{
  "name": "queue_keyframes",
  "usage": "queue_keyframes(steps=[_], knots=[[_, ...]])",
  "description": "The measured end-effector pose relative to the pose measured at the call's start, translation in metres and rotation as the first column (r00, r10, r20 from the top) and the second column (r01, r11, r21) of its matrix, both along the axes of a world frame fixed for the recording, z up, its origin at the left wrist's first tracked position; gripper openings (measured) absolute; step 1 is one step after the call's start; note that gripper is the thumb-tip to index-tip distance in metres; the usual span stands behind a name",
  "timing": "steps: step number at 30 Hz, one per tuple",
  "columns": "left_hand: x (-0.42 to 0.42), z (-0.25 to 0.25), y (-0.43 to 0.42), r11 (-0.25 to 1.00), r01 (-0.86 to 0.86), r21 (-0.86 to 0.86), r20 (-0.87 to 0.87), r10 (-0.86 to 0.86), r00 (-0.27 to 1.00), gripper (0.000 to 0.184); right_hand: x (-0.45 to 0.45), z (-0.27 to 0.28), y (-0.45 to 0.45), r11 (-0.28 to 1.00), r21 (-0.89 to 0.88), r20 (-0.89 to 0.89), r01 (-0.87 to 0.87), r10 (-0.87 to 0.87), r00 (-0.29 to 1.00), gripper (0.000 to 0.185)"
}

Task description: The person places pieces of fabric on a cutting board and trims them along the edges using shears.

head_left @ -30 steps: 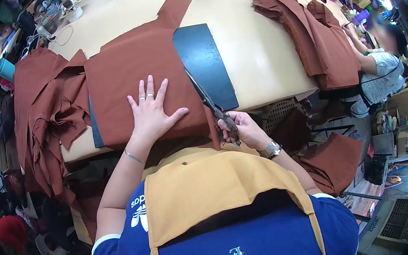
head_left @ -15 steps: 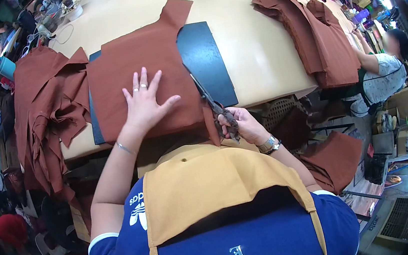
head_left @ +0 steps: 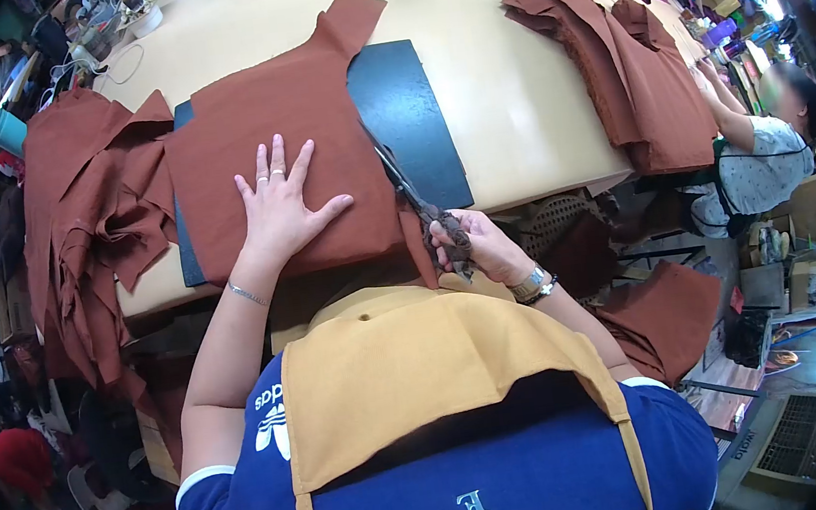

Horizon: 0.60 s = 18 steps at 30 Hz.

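A large rust-brown fabric piece (head_left: 309,95) lies over a dark board (head_left: 418,123) on the table. My left hand (head_left: 284,209) presses flat on this fabric with its fingers spread. In my right hand (head_left: 488,248) is a pair of scissors (head_left: 395,171), its handles wrapped in dark cloth. The blades point away from me along the fabric's right edge and look nearly closed. A narrow strip of the same fabric (head_left: 416,239) hangs beside the scissors at the table's front edge.
More brown fabric (head_left: 86,211) is heaped on the left, draping over the table edge. A fabric stack (head_left: 657,96) lies at the right of the pale table (head_left: 499,83). Another person (head_left: 759,154) is at the far right. Brown pieces (head_left: 672,316) sit lower right.
The fabric, my left hand and the scissors have shifted slightly left. My right hand still holds the scissors, and the left stays flat on the fabric.
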State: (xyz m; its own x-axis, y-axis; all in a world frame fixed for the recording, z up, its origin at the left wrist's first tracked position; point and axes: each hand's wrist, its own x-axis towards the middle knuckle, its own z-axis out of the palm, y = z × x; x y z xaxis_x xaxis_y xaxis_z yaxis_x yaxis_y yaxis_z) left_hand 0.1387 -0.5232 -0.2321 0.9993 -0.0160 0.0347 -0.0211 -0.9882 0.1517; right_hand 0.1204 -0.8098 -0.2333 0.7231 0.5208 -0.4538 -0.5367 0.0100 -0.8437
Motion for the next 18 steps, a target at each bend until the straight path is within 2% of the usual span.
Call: queue_keyframes(steps=[7, 18], knots=[[-0.002, 0.0, -0.001, 1.0, -0.009, -0.007, 0.008, 0.009, 1.0, 0.093, -0.004, 0.013, -0.001, 0.995, -0.098, 0.042, -0.035, 0.039, 0.998, 0.026], [-0.017, 0.002, -0.008, 0.999, 0.046, -0.008, -0.004, -0.046, 0.999, 0.096, -0.002, 0.008, -0.003, 0.999, -0.03, 0.004, -0.011, 0.011, 1.0, 0.028]])
